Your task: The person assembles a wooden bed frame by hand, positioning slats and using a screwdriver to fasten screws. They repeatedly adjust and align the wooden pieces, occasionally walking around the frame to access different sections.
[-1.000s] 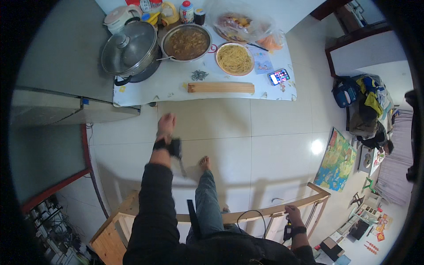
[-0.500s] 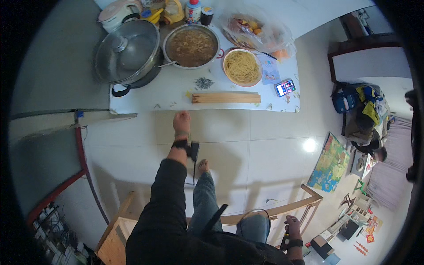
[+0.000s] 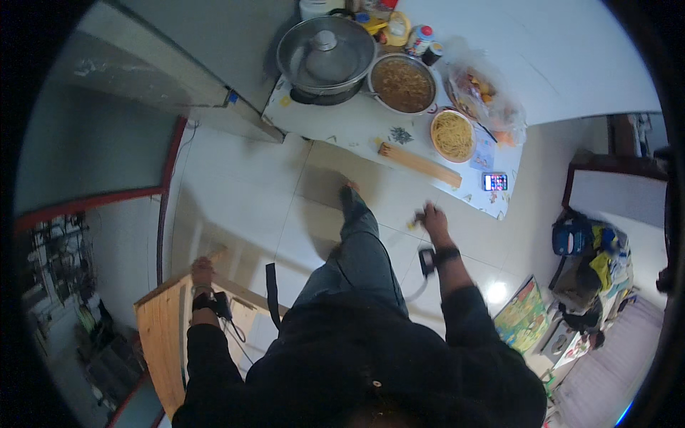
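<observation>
My left hand (image 3: 202,271) is closed around the upper end of a pale wooden frame (image 3: 158,335) at the lower left. A dark strap and small device circle that wrist. My right hand (image 3: 434,221) is raised over the floor, below the table's front edge. Its fingers look apart but slightly blurred, with a small yellowish spot beside them that I cannot make out. Nearest to it on the table are wooden strips (image 3: 421,165) lying side by side and a phone (image 3: 494,182) with a lit screen. A small pile of dark metal pieces (image 3: 401,135) lies behind the strips.
On the table (image 3: 335,132) stand a lidded pan (image 3: 327,57), a pot of stew (image 3: 402,84), a bowl of noodles (image 3: 452,135) and a plastic bag of fruit (image 3: 489,93). A colourful mat (image 3: 521,314) and a heap of clothes (image 3: 596,267) are at right.
My view has turned, and the table now slants toward the upper right. My left hand has moved from the table edge down onto the wooden frame. My right hand has risen toward the table.
</observation>
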The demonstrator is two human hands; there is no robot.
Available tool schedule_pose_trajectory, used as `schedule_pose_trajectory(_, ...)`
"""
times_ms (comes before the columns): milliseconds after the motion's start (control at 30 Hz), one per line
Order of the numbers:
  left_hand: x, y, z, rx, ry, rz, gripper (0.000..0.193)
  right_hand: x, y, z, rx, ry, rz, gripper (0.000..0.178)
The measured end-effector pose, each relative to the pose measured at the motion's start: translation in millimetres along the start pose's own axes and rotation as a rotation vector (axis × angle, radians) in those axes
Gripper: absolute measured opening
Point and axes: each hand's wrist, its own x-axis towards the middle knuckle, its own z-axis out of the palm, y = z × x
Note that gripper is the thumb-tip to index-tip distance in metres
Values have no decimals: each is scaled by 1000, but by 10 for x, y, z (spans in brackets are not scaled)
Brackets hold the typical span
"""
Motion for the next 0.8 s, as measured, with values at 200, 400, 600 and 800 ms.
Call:
schedule_pose_trajectory(200,-1667,-330,543,967,547,-133,23,2421,-1069,667,826,-268,853,46)
schedule_pose_trajectory(400,-3407,-1714,2111,977,610,-869,28,3140,-866,1533,1156,-613,819,40)
schedule_pose_trajectory(600,-3968,-2474,2863,149,1075,-686,31,2965,-1008,1095,837,-873,867,60)
schedule_pose_trajectory(800,-3738,-2973,2966,-36,1143,-616,31,2891,-1664,1459,683,-982,672,19)
